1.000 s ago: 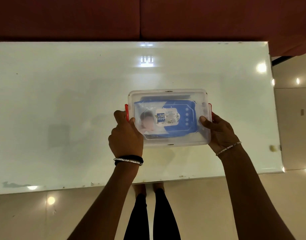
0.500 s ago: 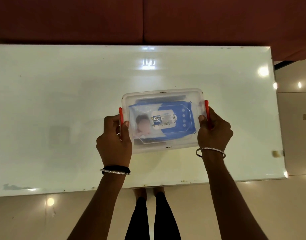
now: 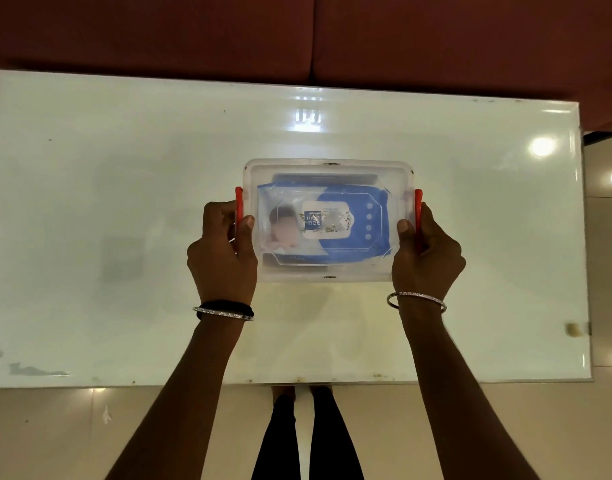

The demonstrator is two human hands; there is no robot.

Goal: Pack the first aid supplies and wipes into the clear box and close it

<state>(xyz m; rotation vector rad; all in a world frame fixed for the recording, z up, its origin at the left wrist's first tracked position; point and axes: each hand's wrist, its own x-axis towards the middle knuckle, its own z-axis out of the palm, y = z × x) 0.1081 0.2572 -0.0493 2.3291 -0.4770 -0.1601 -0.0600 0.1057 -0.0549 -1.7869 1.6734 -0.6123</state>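
Observation:
The clear box (image 3: 328, 169) sits in the middle of the white table (image 3: 124, 188) with its transparent lid on. Through the lid a blue pack of wipes (image 3: 353, 230) shows, lying flat on top; whatever lies beneath it is hidden. My left hand (image 3: 223, 247) grips the box's left end, thumb on the lid, fingers over the red latch (image 3: 239, 202). My right hand (image 3: 425, 251) grips the right end the same way, by the other red latch (image 3: 418, 202). Both latches stand upright against the lid's sides.
A dark red sofa (image 3: 297, 32) runs along the table's far edge. The table's near edge (image 3: 193, 384) is close to my legs. A small tan fitting (image 3: 573, 329) sits at the table's right edge. Tiled floor lies on the right.
Both hands have shifted from the box's near corners to its two ends and closed over the red latches. The box has moved slightly left and nearer in view.

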